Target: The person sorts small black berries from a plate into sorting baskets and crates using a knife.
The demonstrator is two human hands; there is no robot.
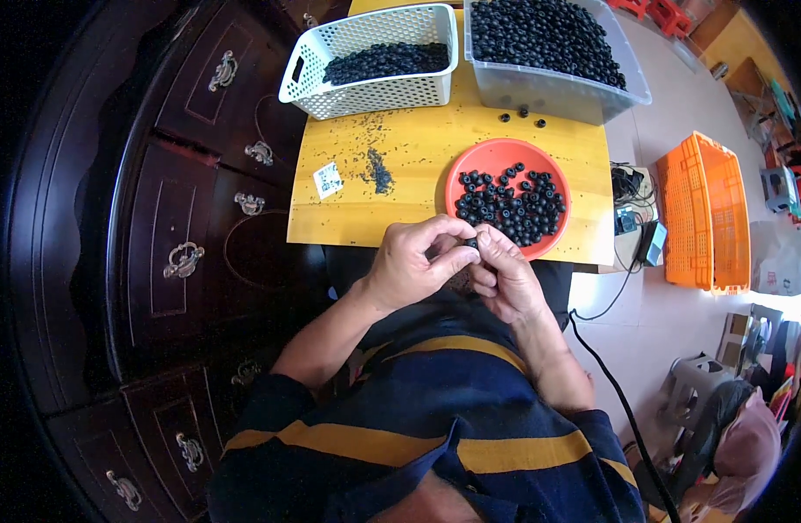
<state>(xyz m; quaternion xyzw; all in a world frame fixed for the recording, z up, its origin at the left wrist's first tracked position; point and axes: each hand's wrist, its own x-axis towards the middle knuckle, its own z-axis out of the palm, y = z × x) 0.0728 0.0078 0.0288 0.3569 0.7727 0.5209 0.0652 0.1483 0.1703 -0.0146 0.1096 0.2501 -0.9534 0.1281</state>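
Note:
A small black round part point(472, 245), like a bead with a hole, sits between the fingertips of both hands at the table's near edge. My left hand point(419, 259) pinches it between thumb and forefinger. From the other side, the thumb and fingers of my right hand point(510, 275) close on the same spot and partly cover the part. Just beyond my hands, a red round bowl point(453, 185) holds many similar black parts point(522, 209), some showing a hole. Its near rim lies partly behind my fingers.
A white perforated basket point(374, 98) and a clear plastic bin point(540, 100), both with black pieces, stand at the table's far side. Black scraps point(378, 172) and a white printed label point(328, 179) lie left. Dark drawers point(178, 261) flank the left; an orange crate point(692, 218) stands right.

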